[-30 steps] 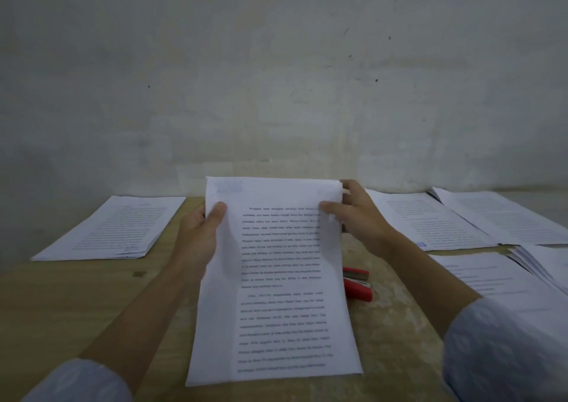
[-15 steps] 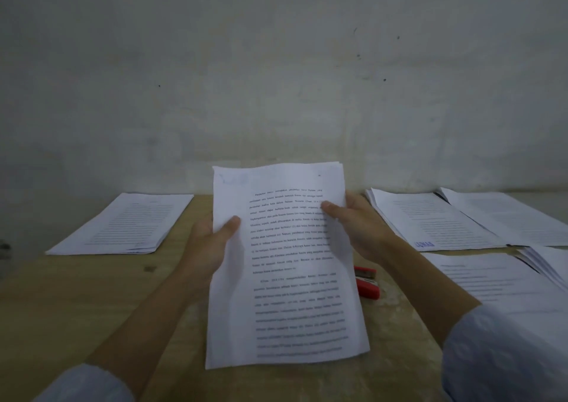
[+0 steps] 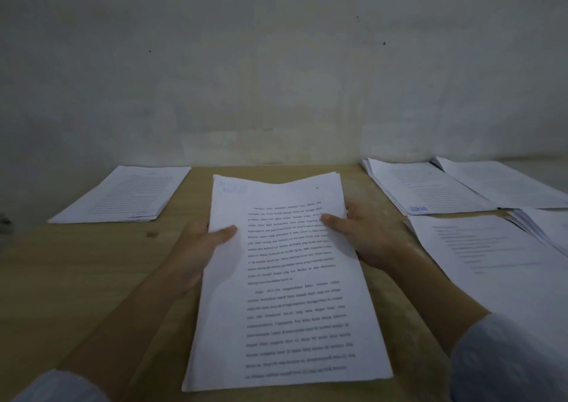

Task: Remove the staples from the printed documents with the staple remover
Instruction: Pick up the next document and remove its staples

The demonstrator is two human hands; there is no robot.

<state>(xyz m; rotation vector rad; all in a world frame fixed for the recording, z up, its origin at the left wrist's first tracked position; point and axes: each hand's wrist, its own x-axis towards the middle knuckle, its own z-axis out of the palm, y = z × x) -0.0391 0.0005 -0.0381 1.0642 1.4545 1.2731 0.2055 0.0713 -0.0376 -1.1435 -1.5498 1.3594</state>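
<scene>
A printed document (image 3: 285, 303) of several white sheets is held over the middle of the wooden table (image 3: 76, 278), text facing me. My left hand (image 3: 199, 248) grips its left edge, thumb on top. My right hand (image 3: 365, 235) grips its right edge, thumb on the text. The top edge of the sheets bows slightly. The red staple remover is out of sight, hidden behind the document. No staple can be made out on the page.
One stack of printed papers (image 3: 126, 195) lies at the far left of the table. Several more documents (image 3: 430, 189) (image 3: 498, 254) lie spread at the right, overlapping each other. A plain grey wall (image 3: 276, 79) stands right behind the table.
The document has come down and towards me, lying lower over the table. It now covers the red staple remover that showed beside my right wrist before. Both hands kept their grip.
</scene>
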